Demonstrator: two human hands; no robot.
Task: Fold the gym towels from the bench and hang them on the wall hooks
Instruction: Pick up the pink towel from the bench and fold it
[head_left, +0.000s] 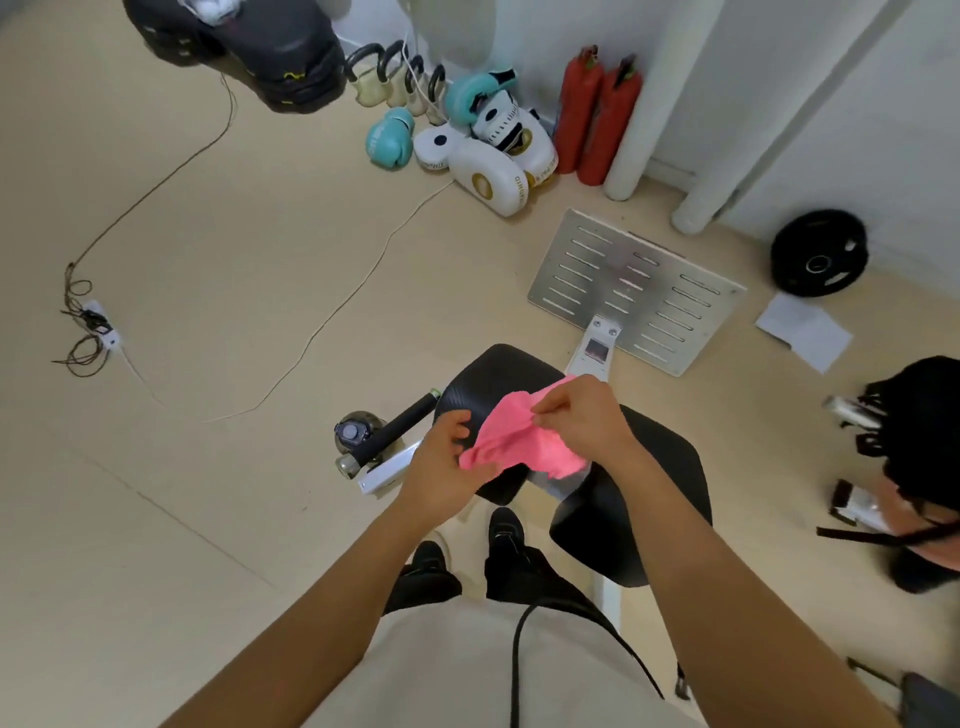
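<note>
Head view: a person standing over a black padded gym bench, the worktop for this job, holds a small pink towel in the air just above its seat pad. The left hand grips the towel's near-left end, fingers curled round the cloth; the right hand pinches its upper edge between thumb and fingertips. The towel hangs bunched and creased between the two hands, not yet flat. Its long axis runs from the near left, at the left hand, up toward the far right, where a loose corner pokes out beyond the right hand. It looks light, soft and limp, likely to sag wherever it is unsupported, so a fold would probably go best with the hands moved out to two corners of one edge. No wall hooks are in sight. Boxing gloves and two red fire extinguishers lie far off by the wall.
</note>
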